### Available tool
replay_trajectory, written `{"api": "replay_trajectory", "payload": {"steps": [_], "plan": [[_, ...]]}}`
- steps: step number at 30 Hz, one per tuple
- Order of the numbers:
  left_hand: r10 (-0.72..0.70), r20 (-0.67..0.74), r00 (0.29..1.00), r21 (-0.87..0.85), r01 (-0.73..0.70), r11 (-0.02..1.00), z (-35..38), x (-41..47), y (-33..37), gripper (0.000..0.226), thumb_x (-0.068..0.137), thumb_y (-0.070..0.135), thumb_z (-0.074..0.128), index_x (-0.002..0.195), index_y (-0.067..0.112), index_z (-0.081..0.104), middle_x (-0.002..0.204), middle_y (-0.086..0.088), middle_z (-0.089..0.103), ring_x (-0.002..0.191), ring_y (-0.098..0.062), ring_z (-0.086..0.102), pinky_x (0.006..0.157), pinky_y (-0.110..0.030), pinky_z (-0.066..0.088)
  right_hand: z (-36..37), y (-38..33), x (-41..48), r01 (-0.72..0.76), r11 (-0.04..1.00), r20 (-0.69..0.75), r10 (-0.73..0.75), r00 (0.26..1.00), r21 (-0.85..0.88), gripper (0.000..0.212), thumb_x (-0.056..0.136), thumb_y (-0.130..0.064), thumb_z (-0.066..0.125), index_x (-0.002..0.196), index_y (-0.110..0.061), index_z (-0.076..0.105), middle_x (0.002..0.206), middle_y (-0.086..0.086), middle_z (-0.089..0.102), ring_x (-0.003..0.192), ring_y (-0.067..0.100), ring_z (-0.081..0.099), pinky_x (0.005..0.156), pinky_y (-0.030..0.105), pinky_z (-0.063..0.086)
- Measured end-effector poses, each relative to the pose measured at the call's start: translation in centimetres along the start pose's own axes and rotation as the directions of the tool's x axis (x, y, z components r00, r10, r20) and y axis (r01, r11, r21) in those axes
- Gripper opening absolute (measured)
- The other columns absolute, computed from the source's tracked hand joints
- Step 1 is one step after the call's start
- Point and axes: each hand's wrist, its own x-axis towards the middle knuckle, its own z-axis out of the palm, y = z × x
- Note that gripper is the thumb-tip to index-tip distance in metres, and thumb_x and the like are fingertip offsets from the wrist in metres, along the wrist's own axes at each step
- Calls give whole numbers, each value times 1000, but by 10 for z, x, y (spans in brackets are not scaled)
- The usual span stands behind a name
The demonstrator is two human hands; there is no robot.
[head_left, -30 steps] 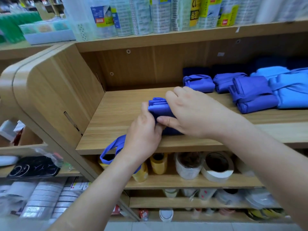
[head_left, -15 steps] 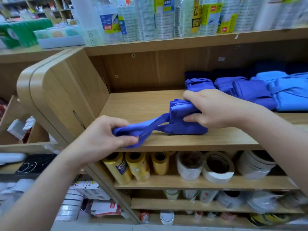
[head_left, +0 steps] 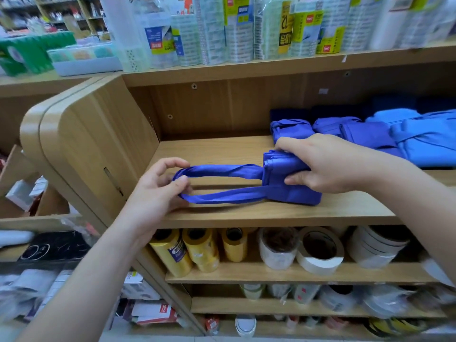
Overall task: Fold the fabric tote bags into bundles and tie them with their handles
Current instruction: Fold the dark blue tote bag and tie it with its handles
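Covered, cut off
The right hand point(head_left: 330, 164) is covering the top of the folded bag point(head_left: 291, 193); light blue bags point(head_left: 429, 141) are running past the shelf's right end, out of view.

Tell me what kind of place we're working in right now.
Most likely a retail shop, perhaps stationery or household goods. The wooden display shelves hold labelled packaged goods above, rolls of tape below, and a row of folded blue tote bags at the right.

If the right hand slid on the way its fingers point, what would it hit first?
Likely the left hand, which pinches the far end of the handle loop; the right hand grips the folded tote bag. Both seem level, though depth is unclear.
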Motion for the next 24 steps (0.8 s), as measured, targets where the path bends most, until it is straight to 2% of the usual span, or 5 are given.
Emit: {"api": "replay_trajectory", "payload": {"steps": [4,6,10,18,24], "plan": [[674,176,718,595,-623,508,-4,-8,8,22,88,28,69,110,27,67,118,4,55,115,-12,51,100,-26,40,-2,1,5,-17,995,1,17,1000,94,41,90,-33,67,126,-31,47,105,-6,62,96,19,54,87,40,47],[624,487,611,630,-741,233,2,-11,13,45,84,49,63,119,21,65,120,2,58,114,-14,52,99,-25,41,-2,4,10,-7,994,13,6,1000,108,33,90,-32,68,119,-31,52,101,-9,61,93,16,54,85,39,47],[292,680,672,721,-685,-104,2,7,-3,80,69,63,70,134,22,49,120,3,63,109,-19,60,87,-33,51,-5,8,16,16,990,32,-21,999,142,19,88,-30,70,91,-36,52,86,-15,58,82,6,53,72,30,40],[311,777,547,612,-771,-175,-5,21,5,29,69,52,75,79,25,69,91,7,51,88,-17,53,74,-37,49,-7,12,22,14,993,64,-22,998,119,17,90,-30,68,100,-22,57,91,-11,52,85,8,47,83,33,41],[381,727,571,319,-772,549,-2,-13,30,25,75,22,80,64,7,62,76,5,69,99,-10,68,110,-38,38,-6,18,25,-23,991,77,12,997,134,18,91,-34,66,92,-32,49,89,-14,55,88,13,53,74,32,40]]}}
